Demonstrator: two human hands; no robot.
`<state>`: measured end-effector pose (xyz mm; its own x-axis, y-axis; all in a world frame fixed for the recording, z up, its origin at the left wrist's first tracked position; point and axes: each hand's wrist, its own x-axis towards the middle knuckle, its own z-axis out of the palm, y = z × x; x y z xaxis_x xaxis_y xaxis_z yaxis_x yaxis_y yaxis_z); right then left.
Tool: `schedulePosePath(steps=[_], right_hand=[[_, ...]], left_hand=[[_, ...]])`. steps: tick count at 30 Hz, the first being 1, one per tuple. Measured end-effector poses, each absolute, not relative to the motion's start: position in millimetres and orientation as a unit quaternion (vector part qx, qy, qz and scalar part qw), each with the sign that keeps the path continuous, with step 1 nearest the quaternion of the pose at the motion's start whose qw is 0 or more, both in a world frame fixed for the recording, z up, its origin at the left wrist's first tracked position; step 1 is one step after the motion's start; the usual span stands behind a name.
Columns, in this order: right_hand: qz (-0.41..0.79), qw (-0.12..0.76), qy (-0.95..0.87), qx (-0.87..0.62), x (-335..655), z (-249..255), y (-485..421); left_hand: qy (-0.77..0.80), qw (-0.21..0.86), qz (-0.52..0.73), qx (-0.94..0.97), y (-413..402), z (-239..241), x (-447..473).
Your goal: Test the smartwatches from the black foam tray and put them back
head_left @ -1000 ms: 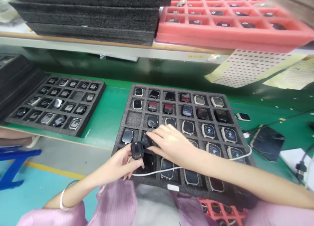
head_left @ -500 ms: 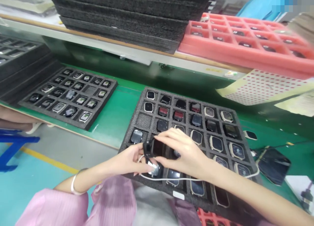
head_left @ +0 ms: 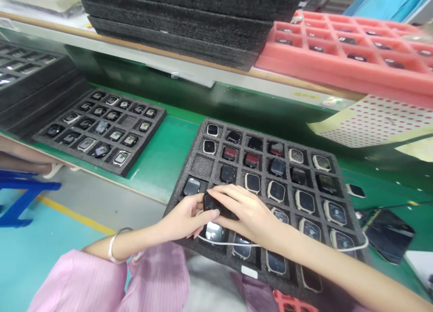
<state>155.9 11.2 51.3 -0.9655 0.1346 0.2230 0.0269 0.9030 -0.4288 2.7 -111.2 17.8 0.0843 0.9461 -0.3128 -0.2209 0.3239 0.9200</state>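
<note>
Tray (head_left: 202, 167) first: its near edge seems to hang over the lap, so leaning on it could tip the lot. Right hand (head_left: 250, 216) and left hand (head_left: 184, 219) both have fingers pinched in on a dark watch (head_left: 209, 203), up over the near-left pockets; can't tell if it's one piece or two. A fingertip slip could drop it on the shiny watch (head_left: 214, 232) below. And that white cable (head_left: 230, 244) runs under the right forearm, so snagging it might yank something loose.
</note>
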Motion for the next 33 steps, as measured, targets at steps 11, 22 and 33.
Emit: schedulePosePath(steps=[11, 22, 33], right_hand=[[0.307, 0.180, -0.934, -0.032, 155, 40, 4], [0.324, 0.170, -0.929, -0.051, 157, 34, 3], [0.293, 0.168, -0.940, -0.057, 157, 37, 0]], left_hand=[[0.505, 0.644, 0.442, 0.368, -115, 25, 1], [0.523, 0.643, 0.424, 0.365, -116, 23, 2], [0.523, 0.644, 0.414, 0.374, -118, 23, 2]])
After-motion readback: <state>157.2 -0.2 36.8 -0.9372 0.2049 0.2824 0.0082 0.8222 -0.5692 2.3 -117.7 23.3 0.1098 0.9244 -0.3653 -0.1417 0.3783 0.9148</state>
